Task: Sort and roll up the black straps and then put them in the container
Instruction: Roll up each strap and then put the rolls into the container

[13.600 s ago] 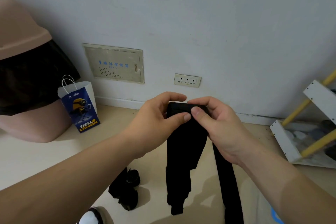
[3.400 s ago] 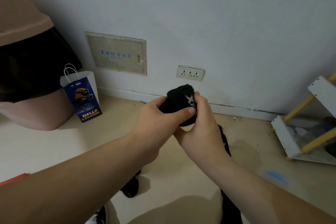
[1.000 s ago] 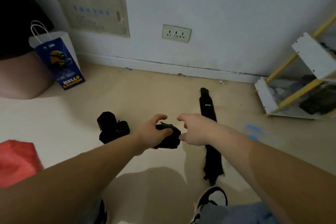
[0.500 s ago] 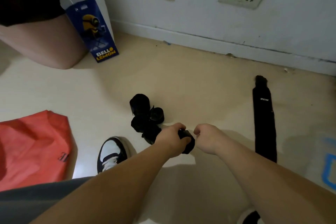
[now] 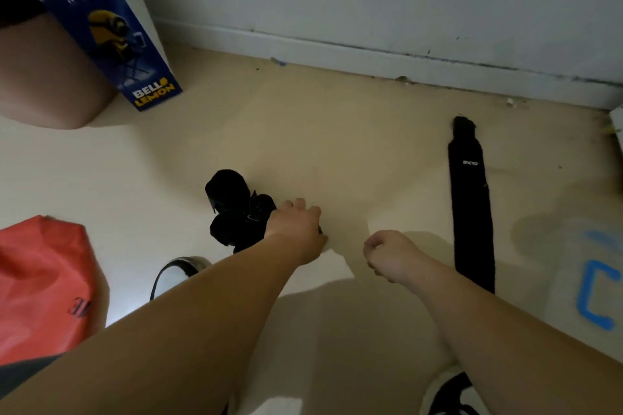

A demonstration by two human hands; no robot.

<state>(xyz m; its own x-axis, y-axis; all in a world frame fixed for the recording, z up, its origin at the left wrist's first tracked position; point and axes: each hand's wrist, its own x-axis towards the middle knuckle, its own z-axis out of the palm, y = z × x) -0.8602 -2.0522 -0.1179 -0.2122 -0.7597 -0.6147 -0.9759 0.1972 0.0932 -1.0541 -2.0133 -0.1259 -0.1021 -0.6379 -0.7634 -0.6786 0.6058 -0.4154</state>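
Got a clump of rolled-up black fabric straps (image 5: 236,209) sitting dead centre on the beige floor (image 5: 303,128). Seeing the left hand (image 5: 296,229) palm-down at the clump's 4 o'clock edge, curled over one more black strap roll (image 5: 319,230), with only a sliver of it peeking out at the 3 o'clock side. Spotting the right hand (image 5: 387,256) just beside it at 4 o'clock, touching nothing, loosely clenched and empty.

Further out at 3 o'clock, got a long flat black strap with a tiny white logo (image 5: 470,205), laid straight and pointing to 12. Over at 8 o'clock, catching a red fabric bag (image 5: 40,286). Up at 10 o'clock, a blue-and-white paper gift bag with a yellow cartoon figure (image 5: 111,40), right against a pink rounded bin (image 5: 43,84). Also noticing a blue tape mark (image 5: 596,296) at 4 o'clock and a black-and-white sneaker (image 5: 175,271) at 7.
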